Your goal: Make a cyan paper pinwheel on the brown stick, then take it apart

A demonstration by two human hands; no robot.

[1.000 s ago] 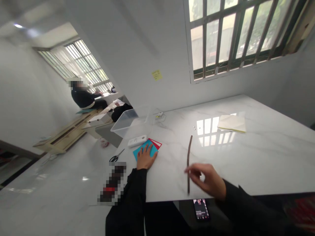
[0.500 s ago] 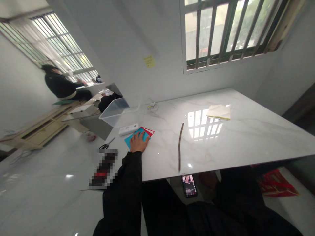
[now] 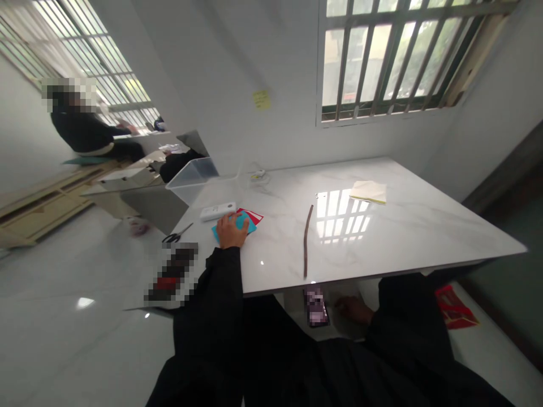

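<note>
Teal paper (image 3: 245,224) is pressed flat on the white desk (image 3: 407,226) under the left hand (image 3: 231,232), whose grip is spread open, palm down, with nothing clasped. The sheet lies at the near left corner of the desk, and a red sheet (image 3: 253,215) peeks out from beneath it on the side away from the grip. Both sheets look thin, flat and uncreased as far as can be seen; no fold or cut is visible, so the paperwork is judged to be barely begun, with the sheet only being held in place.

Just beyond the fingertips a white remote-like box (image 3: 218,211) is seen, and behind that a clear plastic bin (image 3: 193,178). Scissors (image 3: 176,234) lie untouched to the left of the grip, near the desk's edge. Well to the right of the grip a thin brown stick (image 3: 306,240) rests alone on the desk, and farther off a pale folded paper (image 3: 368,191).

The right hand (image 3: 354,310) is lowered below the desk's edge beside a phone (image 3: 316,305); whether its grip is open or closed cannot be told.
</note>
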